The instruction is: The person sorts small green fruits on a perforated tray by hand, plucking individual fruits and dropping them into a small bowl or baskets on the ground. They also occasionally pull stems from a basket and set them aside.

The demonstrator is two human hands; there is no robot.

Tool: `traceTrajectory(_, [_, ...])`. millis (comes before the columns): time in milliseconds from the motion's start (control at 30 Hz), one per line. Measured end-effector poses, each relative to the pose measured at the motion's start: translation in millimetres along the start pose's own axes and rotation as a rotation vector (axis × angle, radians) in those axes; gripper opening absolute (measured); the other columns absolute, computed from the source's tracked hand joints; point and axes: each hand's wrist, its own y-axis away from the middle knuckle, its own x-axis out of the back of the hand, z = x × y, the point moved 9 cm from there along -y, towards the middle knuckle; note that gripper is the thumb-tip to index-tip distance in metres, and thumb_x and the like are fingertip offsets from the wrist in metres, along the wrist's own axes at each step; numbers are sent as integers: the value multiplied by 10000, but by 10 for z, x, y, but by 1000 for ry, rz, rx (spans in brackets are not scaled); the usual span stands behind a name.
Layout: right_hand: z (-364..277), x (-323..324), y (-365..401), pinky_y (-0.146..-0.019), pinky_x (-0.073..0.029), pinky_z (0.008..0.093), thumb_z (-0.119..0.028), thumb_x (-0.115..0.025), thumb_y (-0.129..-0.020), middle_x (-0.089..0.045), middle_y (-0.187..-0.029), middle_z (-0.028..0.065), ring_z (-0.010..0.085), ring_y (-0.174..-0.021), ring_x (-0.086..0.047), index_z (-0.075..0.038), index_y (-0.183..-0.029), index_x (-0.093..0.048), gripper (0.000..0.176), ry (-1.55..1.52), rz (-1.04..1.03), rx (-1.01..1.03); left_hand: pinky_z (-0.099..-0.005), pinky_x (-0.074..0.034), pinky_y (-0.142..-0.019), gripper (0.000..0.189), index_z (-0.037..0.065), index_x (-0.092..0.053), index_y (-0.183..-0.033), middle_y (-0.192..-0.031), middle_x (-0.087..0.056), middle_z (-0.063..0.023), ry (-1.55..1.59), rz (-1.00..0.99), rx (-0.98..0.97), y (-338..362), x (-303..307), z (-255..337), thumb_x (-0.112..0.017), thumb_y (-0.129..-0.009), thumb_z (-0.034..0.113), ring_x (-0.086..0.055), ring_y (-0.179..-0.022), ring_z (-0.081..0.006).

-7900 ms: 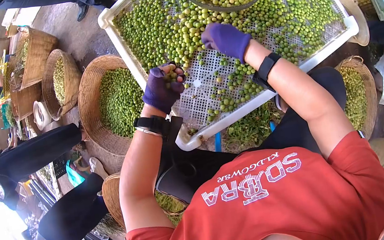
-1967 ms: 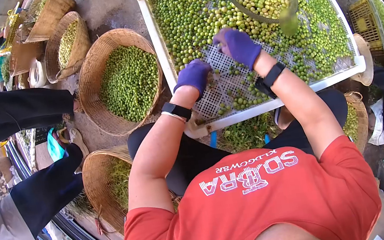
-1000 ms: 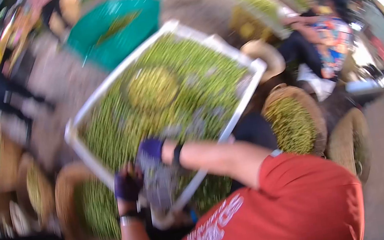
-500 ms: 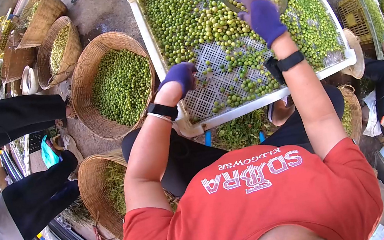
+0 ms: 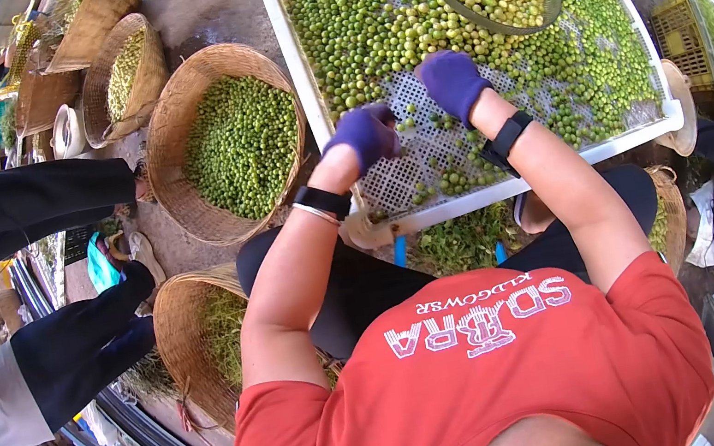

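Purple-gloved hands (image 5: 453, 84); black wristbands (image 5: 323, 202); red T-shirt (image 5: 469, 401), white lettering (image 5: 481, 325); dark trousers (image 5: 359, 295).

- Looks like a rough working yard or open shed for handling small round green fruit (image 5: 344, 20); whether it is roofed cannot be told
- White perforated tray (image 5: 387, 188) spread with that crop, a bowl (image 5: 501, 25) of paler ones by its far edge
- Woven baskets (image 5: 165, 151) on the bare floor (image 5: 203, 14) off the tray's left edge, several filled
- Yellow plastic crate (image 5: 677, 32) and another laden tray (image 5: 702, 9) beyond the right edge
- Other people's legs (image 5: 45, 199) at the far left, bright light behind them
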Motion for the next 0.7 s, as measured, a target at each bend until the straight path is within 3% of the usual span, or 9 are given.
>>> traceTrajectory(100, [17, -75, -16, -638, -543, 420, -94, -573, -787, -673, -858, 124, 289, -805, -674, -106, -834, -680, 118, -149, -9, 38, -283, -517, -613, 319, 24, -658, -1032, -837, -683, -77, 287, 260, -23, -41, 519, -242, -631, -714, 16, -626, -656, -125])
traceTrajectory(133, [-35, 73, 15, -650, -540, 421, -94, -574, -785, -668, -852, 128, 297, -809, -670, -98, -836, -675, 113, -192, 16, 54, -351, -530, -649, 359, 33, -673, -1007, -889, -684, -145, 341, 356, -97, -120, 689, -285, -699, -649, 36, -671, -758, -214])
traceTrajectory(167, [-75, 227, 40, -662, -537, 422, -93, -574, -784, -663, -845, 132, 305, -812, -667, -90, -838, -669, 110, -232, 43, 69, -357, -527, -670, 346, 55, -675, -1030, -896, -679, -152, 336, 390, 52, -162, 685, -508, -672, -685, 32, -670, -767, -238])
traceTrajectory(233, [-349, 433, 115, -687, -526, 419, -114, -594, -776, -636, -865, 156, 327, -818, -649, -72, -847, -646, 98, -365, 63, 190, -320, -534, -659, 332, 62, -660, -1044, -836, -674, -141, 86, 474, 6, -172, 753, -478, -637, -720, -6, -667, -701, -225])
traceTrajectory(300, [-580, 365, 155, -681, -524, 420, -119, -614, -764, -625, -882, 160, 327, -815, -644, -66, -853, -635, 106, -463, 84, 310, -378, -528, -733, 290, 92, -659, -1001, -898, -662, -178, -284, 520, -164, -190, 734, -267, -653, -715, 44, -656, -814, -332])
traceTrajectory(333, [-633, 297, 176, -685, -522, 424, -118, -622, -759, -623, -890, 160, 330, -810, -642, -65, -855, -632, 110, -458, 56, 306, -412, -508, -791, 261, 102, -656, -971, -961, -649, -183, -297, 467, -106, -270, 668, -335, -659, -711, 83, -614, -905, -391])
traceTrajectory(500, [-671, 158, 248, -715, -513, 434, -122, -665, -738, -613, -907, 160, 354, -801, -632, -59, -875, -624, 156, -417, -62, 249, -415, -501, -821, 260, 100, -661, -989, -998, -642, -191, -446, 325, -99, -407, 365, -319, -604, -742, 42, -615, -951, -360])
traceTrajectory(600, [-570, 141, 210, -732, -505, 434, -151, -694, -721, -624, -881, 176, 369, -807, -629, -52, -863, -635, 184, -553, 8, 267, -420, -502, -826, 274, 101, -658, -1003, -1005, -641, -192, -453, 289, -129, -363, 286, -203, -605, -741, 41, -617, -952, -356])
traceTrajectory(700, [-356, 135, 116, -728, -500, 434, -173, -720, -705, -633, -842, 190, 369, -803, -626, -42, -836, -643, 200, -678, -122, 215, -424, -503, -828, 290, 89, -649, -1018, -998, -645, -194, -440, 280, -98, -418, 242, -253, -634, -730, 62, -623, -942, -356])
